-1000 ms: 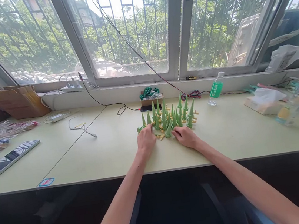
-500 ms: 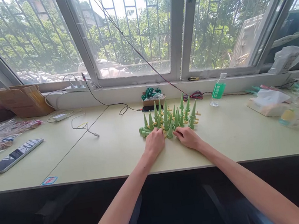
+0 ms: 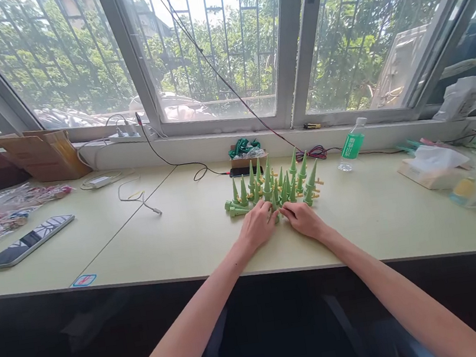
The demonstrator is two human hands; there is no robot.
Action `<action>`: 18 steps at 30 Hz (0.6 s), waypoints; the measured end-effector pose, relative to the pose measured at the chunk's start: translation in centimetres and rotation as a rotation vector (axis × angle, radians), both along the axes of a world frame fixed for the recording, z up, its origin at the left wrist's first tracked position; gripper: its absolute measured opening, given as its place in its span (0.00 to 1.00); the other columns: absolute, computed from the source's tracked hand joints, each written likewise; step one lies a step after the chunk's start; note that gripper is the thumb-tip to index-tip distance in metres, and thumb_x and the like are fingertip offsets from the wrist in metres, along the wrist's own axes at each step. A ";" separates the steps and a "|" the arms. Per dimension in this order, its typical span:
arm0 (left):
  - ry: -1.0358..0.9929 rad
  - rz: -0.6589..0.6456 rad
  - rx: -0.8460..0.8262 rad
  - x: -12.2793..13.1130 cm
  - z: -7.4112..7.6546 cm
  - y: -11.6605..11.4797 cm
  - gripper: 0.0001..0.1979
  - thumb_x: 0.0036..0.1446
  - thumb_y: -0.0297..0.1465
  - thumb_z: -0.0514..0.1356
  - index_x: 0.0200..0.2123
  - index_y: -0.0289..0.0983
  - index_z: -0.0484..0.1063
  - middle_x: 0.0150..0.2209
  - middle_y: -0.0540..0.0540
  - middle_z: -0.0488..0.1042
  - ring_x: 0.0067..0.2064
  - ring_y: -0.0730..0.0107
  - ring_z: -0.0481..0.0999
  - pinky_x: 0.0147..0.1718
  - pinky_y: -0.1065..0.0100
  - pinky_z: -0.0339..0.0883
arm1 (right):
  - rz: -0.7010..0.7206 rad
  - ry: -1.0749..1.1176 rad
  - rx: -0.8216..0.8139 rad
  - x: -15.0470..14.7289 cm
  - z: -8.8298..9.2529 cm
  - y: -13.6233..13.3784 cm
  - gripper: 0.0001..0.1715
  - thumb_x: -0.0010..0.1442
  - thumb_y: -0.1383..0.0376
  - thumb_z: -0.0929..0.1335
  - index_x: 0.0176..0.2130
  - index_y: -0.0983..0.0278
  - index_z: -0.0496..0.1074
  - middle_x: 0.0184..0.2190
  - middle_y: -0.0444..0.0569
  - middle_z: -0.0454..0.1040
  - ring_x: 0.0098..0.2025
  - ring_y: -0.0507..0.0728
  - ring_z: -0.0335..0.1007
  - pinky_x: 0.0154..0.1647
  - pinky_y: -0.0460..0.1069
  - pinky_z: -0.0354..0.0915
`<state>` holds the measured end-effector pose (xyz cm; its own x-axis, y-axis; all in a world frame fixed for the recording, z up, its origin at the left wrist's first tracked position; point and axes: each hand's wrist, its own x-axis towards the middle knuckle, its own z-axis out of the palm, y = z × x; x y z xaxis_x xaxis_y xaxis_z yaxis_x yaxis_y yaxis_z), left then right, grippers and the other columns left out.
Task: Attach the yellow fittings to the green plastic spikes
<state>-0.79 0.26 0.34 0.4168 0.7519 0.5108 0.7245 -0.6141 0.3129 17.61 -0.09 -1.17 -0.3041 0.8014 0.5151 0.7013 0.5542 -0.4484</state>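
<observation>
Many green cone-shaped spikes (image 3: 267, 175) with yellow side valves stand upright in a close cluster on the table, and a few green spikes (image 3: 238, 210) lie on their sides at the cluster's left. At its front edge my left hand (image 3: 259, 224) has its fingers closed around the lower part of a green spike, mostly covered by the fingers. My right hand (image 3: 303, 218) is curled just to the right, thumb and forefinger pinched together beside that same spike. Whatever is between the right fingertips is too small to make out.
Behind the cluster are a dark phone (image 3: 243, 171) and a small box with green items (image 3: 246, 148). A clear bottle (image 3: 352, 146) stands back right, near a tissue box (image 3: 433, 166). At left lie a tablet (image 3: 28, 241), a cable (image 3: 140, 200) and plastic bags (image 3: 6, 213).
My left hand has moved right, closer to my right hand, and now closes on the front spike. My right hand stays nearly in place. The whole view has shifted slightly.
</observation>
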 end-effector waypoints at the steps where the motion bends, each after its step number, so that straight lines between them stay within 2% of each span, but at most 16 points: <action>1: -0.005 -0.008 -0.009 0.0 -0.1 0.1 0.08 0.64 0.34 0.53 0.38 0.36 0.68 0.38 0.43 0.72 0.35 0.64 0.73 0.32 0.67 0.62 | 0.001 0.003 -0.002 0.0 0.0 0.0 0.17 0.67 0.64 0.60 0.26 0.62 0.60 0.22 0.44 0.66 0.24 0.51 0.58 0.29 0.46 0.53; 9: -0.112 -0.054 -0.042 -0.1 -0.6 0.5 0.04 0.61 0.30 0.56 0.33 0.37 0.65 0.34 0.45 0.71 0.34 0.65 0.71 0.32 0.67 0.62 | 0.045 0.003 -0.023 0.0 0.4 -0.3 0.12 0.65 0.65 0.62 0.29 0.63 0.66 0.24 0.45 0.69 0.25 0.52 0.61 0.29 0.45 0.55; 18: -0.146 -0.132 -0.016 -0.2 -0.6 0.5 0.03 0.60 0.27 0.55 0.32 0.37 0.64 0.33 0.46 0.67 0.32 0.68 0.67 0.31 0.68 0.60 | 0.041 -0.031 -0.047 0.2 -0.3 0.2 0.11 0.65 0.66 0.61 0.30 0.63 0.65 0.26 0.46 0.71 0.28 0.53 0.64 0.31 0.46 0.56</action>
<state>-0.95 0.79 -0.22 0.4347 0.7041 0.5615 0.5841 -0.6950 0.4193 17.85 0.11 -1.46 -0.3527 0.8109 0.4670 0.6921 0.5619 -0.4530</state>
